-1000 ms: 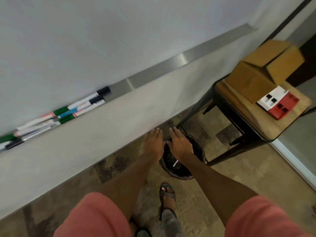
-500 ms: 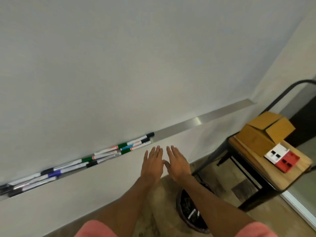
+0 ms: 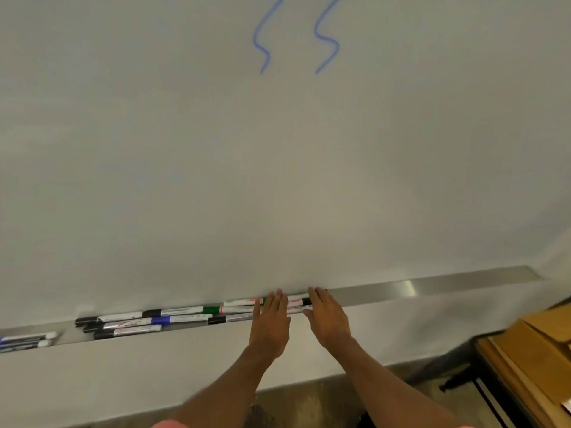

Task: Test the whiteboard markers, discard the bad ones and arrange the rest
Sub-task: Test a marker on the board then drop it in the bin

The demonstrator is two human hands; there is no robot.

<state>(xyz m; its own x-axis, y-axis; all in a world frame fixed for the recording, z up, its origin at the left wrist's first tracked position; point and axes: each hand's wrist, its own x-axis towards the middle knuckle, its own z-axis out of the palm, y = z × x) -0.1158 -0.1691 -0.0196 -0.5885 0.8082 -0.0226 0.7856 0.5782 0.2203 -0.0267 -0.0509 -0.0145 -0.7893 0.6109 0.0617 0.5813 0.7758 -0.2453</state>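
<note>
Both hands empty. My left hand (image 3: 271,324) and right hand (image 3: 328,319) are flat, palms down, side by side with a small gap between them. The fingers (image 3: 277,301) are straight and held close together, gripping nothing. The fingertips reach over the right end of the markers (image 3: 182,315), which lie lengthwise and overlapping in the metal tray (image 3: 432,285) at the foot of the whiteboard (image 3: 278,180). I cannot tell whether the fingertips press on the barrels or hover just above them. A smaller set (image 3: 26,340) lies apart at the tray's far left end. Two blue squiggles (image 3: 327,35) sit high on the board, well above my hands. Judgement: this is the arranging step, or a reach for the next marker to test. Risks from here: the tray looks shallow, so a flat-handed push along the row could roll a round barrel over the front lip and onto the floor. Markers lying on top of one another could ride up and jam instead of sliding into line. Pushing the row leftward might merge it with the separate set, and if that gap marks tested from untested, the sorting is lost. Caps are black, green and blue. None can be judged good or bad by sight, so a mix-up would mean retesting.
</note>
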